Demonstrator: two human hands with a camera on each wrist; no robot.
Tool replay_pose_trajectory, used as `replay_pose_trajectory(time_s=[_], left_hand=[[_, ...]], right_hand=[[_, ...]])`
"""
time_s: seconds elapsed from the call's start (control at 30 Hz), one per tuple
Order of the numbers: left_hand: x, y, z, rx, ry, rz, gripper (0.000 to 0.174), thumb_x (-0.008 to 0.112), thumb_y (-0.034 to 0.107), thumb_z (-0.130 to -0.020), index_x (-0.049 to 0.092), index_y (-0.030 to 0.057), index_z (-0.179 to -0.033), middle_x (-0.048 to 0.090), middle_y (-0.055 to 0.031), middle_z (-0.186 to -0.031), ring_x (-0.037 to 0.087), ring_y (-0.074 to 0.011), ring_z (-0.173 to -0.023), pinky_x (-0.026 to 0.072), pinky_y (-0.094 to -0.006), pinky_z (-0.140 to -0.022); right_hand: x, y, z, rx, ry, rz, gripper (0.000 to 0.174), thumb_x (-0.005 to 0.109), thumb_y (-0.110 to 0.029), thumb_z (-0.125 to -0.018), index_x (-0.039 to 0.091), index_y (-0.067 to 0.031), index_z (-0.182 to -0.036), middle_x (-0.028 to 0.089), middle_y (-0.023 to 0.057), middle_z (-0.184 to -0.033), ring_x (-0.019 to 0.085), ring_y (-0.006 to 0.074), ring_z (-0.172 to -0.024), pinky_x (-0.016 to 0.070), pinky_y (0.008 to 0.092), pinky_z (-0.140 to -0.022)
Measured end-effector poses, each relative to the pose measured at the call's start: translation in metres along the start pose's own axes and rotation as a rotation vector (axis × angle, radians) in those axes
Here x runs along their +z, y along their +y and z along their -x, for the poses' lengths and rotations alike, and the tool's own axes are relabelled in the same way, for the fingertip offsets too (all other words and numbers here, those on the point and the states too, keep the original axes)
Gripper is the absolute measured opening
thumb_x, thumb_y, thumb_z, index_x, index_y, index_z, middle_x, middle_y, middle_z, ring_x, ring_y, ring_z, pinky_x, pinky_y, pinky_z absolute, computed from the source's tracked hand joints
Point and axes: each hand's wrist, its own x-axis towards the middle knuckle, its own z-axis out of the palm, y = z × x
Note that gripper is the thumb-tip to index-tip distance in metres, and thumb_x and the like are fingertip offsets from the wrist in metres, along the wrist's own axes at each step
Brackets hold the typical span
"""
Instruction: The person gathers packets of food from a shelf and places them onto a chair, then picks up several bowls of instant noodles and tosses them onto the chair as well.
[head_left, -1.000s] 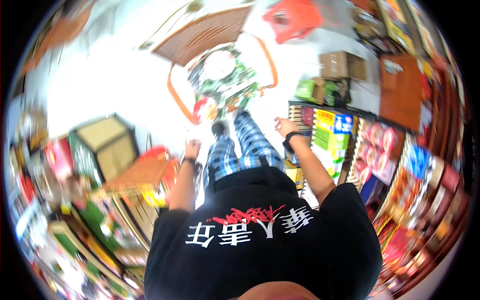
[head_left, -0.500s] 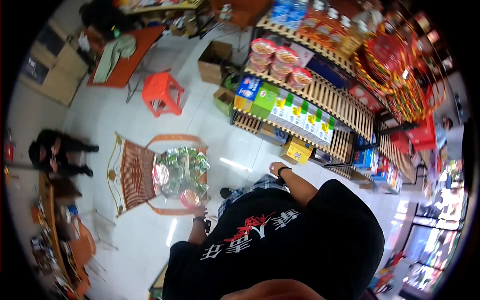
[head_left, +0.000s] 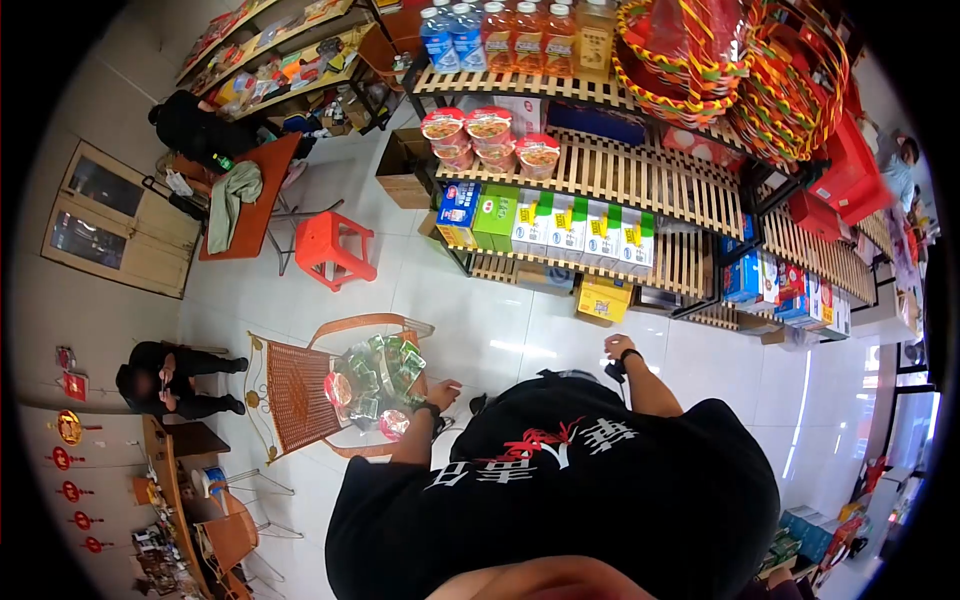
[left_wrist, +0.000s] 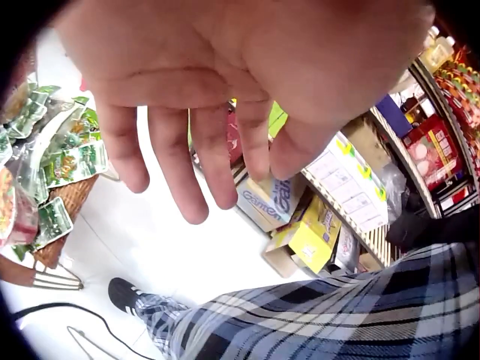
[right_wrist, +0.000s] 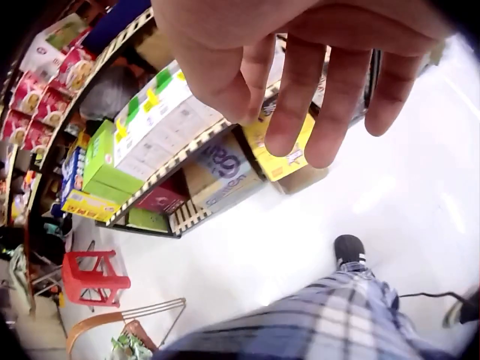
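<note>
My left hand hangs beside a wicker armchair, its fingers loosely extended with nothing held. In the left wrist view that hand's palm shows bare. On the chair seat lie green packets in clear plastic, with a noodle cup at the near edge. My right hand hangs empty in front of the slatted shelf, nearest a yellow carton on the bottom level. Relaxed fingers of that hand overlap the carton in the right wrist view.
The slatted shelf carries stacked noodle cups, white cartons, bottles and woven baskets. A red stool stands beyond the chair. One person is at the left; another leans near the red-brown table.
The head view has swung round toward the shelf. The body has turned, and the chair now lies to the left beside my left hand. Both hands stay empty.
</note>
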Motion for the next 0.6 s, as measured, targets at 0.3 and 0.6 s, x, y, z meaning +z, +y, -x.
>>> replay_pose_trajectory(time_s=[0.3, 0.6], left_hand=[[0.111, -0.014, 0.004, 0.075, 0.089, 0.039, 0.020, 0.053, 0.017, -0.088, 0.064, 0.0053, -0.101, 0.067, -0.0086, -0.090, 0.063, -0.0178, -0.074, 0.0499, -0.0308, -0.059], [0.085, 0.043, 0.003, 0.003, -0.194, -0.524, 0.034, 0.061, 0.034, -0.082, 0.066, 0.0113, -0.107, 0.068, -0.0161, -0.096, 0.065, -0.0309, -0.093, 0.0501, -0.0395, -0.082]], right_hand=[[-0.123, 0.119, -0.016, 0.237, -0.098, 0.565, 0.021, 0.059, -0.022, -0.082, 0.068, -0.0080, -0.094, 0.071, 0.0065, -0.085, 0.068, 0.0208, -0.077, 0.0536, 0.0353, -0.069], [-0.141, 0.109, -0.064, 0.166, -0.039, 0.310, 0.014, 0.064, -0.015, -0.082, 0.065, -0.0098, -0.096, 0.069, 0.0086, -0.081, 0.064, 0.0165, -0.062, 0.0523, 0.0302, -0.051]])
